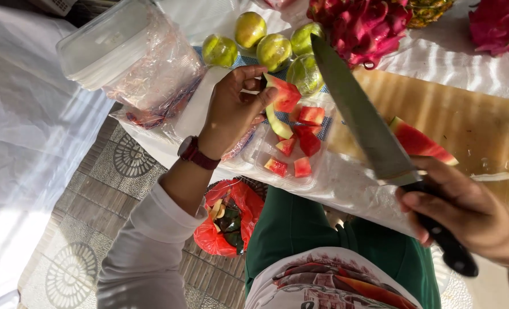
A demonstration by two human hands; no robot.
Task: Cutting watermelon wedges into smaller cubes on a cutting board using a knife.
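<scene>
Nearest the camera, the right hand [466,214] is closed around the black handle of a large knife [360,117], whose long blade slants up and away over the desk [472,68]. Just beyond that hand, a wedge of watermelon [420,142] lies on the wooden cutting board [466,120], red flesh up, partly behind the blade.

To the left, the left hand [234,109] (a dark red watch at its wrist) pinches a watermelon slice [283,97] between fingers and thumb, its pale green rind curling down below the fingers. The slice hangs over a clear plastic tray [266,151] at the desk's near edge, and in the tray lie several red watermelon cubes [303,146].

Below the desk, on the patterned floor, a red plastic bag [231,220] holds rind scraps.

Further out, a stack of clear plastic containers [125,48] in a thin bag sits left of the hand. Beyond the tray, five green-yellow citrus fruits [274,50] cluster together, one touching the blade's edge in this view. At the far edge lie pink dragon fruits [363,26].
</scene>
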